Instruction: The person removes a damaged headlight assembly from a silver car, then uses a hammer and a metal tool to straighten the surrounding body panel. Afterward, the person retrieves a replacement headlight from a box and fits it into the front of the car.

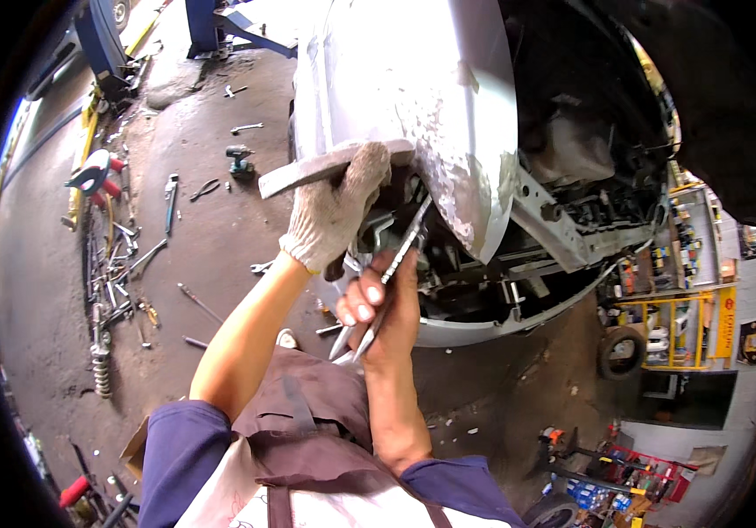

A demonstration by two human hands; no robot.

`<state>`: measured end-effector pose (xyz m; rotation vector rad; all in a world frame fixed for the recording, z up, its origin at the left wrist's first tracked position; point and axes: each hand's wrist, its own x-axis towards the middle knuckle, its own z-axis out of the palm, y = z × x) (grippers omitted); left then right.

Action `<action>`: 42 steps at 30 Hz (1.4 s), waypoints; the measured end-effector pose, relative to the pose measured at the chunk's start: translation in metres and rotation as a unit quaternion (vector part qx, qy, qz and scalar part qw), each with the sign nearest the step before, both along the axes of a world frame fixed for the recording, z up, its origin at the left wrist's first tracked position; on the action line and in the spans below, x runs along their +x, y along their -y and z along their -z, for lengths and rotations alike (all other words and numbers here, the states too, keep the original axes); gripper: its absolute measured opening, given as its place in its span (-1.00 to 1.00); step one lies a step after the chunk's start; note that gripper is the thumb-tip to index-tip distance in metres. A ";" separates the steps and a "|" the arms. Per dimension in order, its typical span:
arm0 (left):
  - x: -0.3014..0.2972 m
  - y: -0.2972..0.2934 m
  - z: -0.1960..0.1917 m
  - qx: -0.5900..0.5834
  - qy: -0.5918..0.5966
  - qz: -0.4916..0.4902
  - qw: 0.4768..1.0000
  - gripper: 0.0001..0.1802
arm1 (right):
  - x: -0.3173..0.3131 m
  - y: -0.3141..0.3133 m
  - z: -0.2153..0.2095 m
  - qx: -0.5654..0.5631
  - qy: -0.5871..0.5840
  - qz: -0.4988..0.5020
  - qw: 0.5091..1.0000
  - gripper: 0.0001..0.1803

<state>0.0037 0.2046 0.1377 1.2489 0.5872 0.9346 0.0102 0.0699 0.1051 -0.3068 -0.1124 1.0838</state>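
My left hand (334, 211), in a knitted work glove, is closed on a long, flat, slightly curved grey bar (307, 172). The bar's right end lies against the lower edge of a white car fender (387, 79). Below and to the right of it, my bare right hand (382, 304) has its fingers wrapped round a slender metal tool (404, 246) with a ridged shaft. The tool's upper end reaches the opening under the fender edge, and pointed metal ends stick out below the fist. Rough, scraped patches (448, 167) cover the fender's front corner.
The car's open front, with its engine bay (580, 176), is on the right. On the floor at left lie a cordless drill (239, 164), pliers (205, 189), wrenches (247, 128) and a coil spring (101, 370). A blue lift post (101, 44) stands far left; a tire (621, 352) and shelves are right.
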 end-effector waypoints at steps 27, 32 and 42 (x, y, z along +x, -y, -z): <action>0.000 -0.006 -0.021 -0.025 -0.026 0.050 0.998 -0.61 | -0.023 -0.009 0.015 -0.039 0.112 0.047 0.992 -0.49; -0.002 -0.025 -0.018 -0.015 -0.108 0.047 0.993 -0.43 | -0.003 -0.019 0.008 -0.095 0.004 0.147 0.985 -0.49; -0.005 -0.018 -0.017 -0.020 -0.089 0.044 0.995 -0.43 | 0.009 0.004 0.052 -0.459 0.340 0.308 0.761 -0.75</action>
